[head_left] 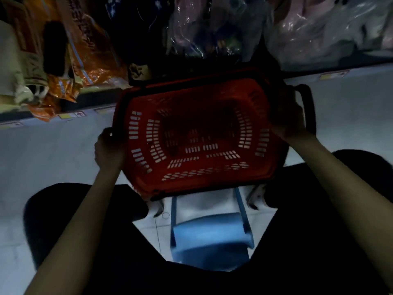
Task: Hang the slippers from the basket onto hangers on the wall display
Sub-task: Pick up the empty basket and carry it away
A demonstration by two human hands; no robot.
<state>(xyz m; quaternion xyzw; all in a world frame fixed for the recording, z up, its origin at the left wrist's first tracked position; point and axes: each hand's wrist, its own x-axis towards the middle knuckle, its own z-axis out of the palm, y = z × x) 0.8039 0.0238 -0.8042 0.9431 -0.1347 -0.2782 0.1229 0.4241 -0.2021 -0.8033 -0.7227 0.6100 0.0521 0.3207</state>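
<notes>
A red plastic shopping basket [197, 179] with slotted walls is held in front of me above the floor, and nothing shows inside it. My left hand [108, 150] grips its left rim. My right hand [287, 118] grips its right rim, beside a black handle [308, 107] that hangs off that side. No slipper and no hanger can be made out in this dim view.
A low shelf runs along the back, with orange packets [85, 54] at left and clear plastic bags of goods [319, 30] at right. A blue plastic stool [210, 237] stands under me between my dark-clothed knees. The floor [42, 158] is pale tile.
</notes>
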